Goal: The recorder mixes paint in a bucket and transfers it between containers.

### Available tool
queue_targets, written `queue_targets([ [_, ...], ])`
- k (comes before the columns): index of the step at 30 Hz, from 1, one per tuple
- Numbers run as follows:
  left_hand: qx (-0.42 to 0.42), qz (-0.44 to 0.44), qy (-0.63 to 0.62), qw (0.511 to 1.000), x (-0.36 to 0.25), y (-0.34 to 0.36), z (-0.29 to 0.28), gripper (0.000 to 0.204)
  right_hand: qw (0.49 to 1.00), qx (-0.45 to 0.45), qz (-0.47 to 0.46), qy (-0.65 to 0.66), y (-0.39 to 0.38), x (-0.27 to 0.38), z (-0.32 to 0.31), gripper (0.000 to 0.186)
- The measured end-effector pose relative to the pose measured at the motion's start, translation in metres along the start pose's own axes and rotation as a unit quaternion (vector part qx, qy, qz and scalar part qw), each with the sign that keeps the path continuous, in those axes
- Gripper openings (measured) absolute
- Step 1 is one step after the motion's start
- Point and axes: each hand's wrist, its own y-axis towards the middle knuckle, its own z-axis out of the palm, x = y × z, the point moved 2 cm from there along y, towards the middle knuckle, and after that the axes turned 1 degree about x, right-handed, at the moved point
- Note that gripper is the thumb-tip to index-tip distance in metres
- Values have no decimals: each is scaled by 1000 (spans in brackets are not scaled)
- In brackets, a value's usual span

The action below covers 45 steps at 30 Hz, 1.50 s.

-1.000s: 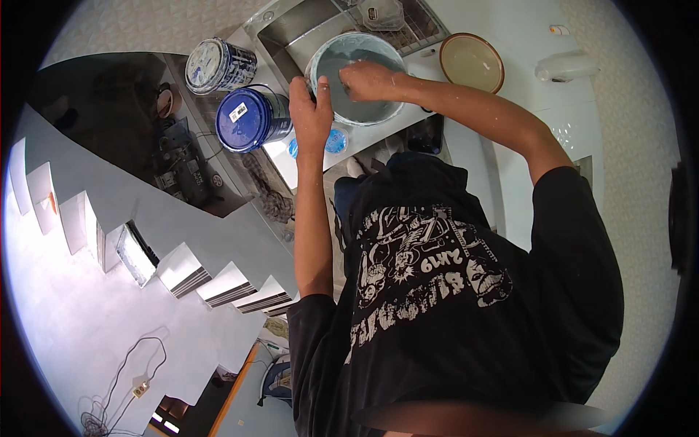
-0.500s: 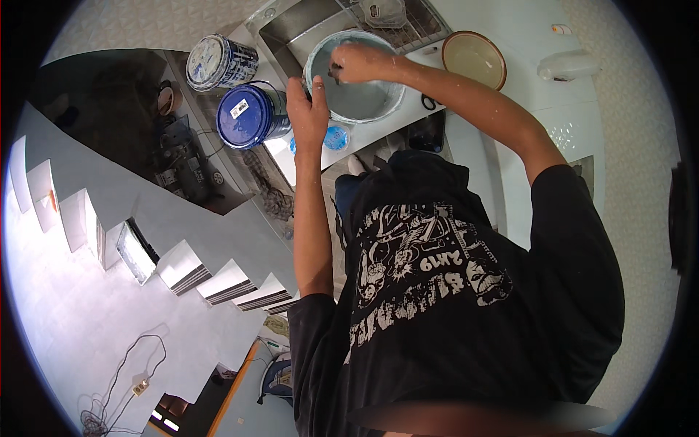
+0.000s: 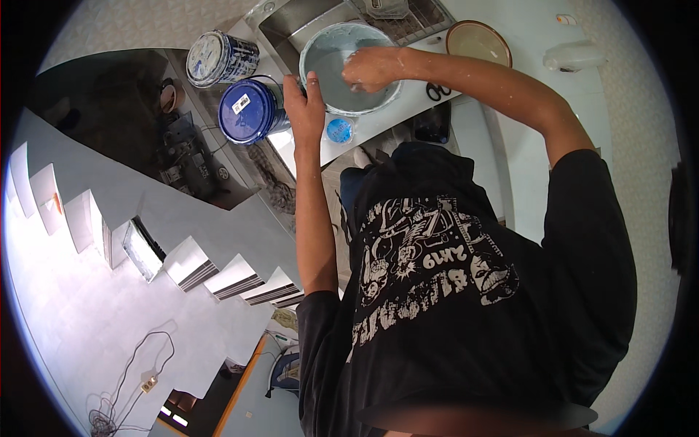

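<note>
A round bucket of pale grey, wet-looking paint stands on the white counter, its rim smeared. My left hand grips the bucket's left side, with the thumb up at the rim. Inside the bucket, low over the paint, my right hand is closed; whatever its fingers hold is hidden. Just left of my left hand is a blue lidded paint pail with a wire handle. Behind that pail sits a paint-splattered tub. A small round blue-and-clear item lies by the bucket's near side.
Behind the bucket is a steel sink with a wire rack. To the right are a brown-rimmed bowl, black-handled scissors and a whitish plastic bottle. White stair treads and a cable show at lower left.
My right hand has swept rightward and slightly nearer inside the bucket. A dark bit seen at its fingers before is now out of sight. My left hand stays on the bucket's side.
</note>
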Motion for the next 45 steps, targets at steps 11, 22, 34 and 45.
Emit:
queue_targets([
  [11, 15, -20, 2, 1000, 5, -1, 4, 28, 998, -33, -9, 55, 12, -8, -5, 16],
  [22, 40, -27, 18, 999, -21, -4, 12, 30, 1000, -3, 24, 7, 7, -9, 13, 17],
  [34, 43, 28, 43, 998, -30, -2, 20, 31, 971, -103, 111, 184, -7, -16, 13, 15],
  [45, 39, -46, -25, 998, 4, -5, 20, 27, 980, -131, 133, 75, -10, -22, -8, 21],
])
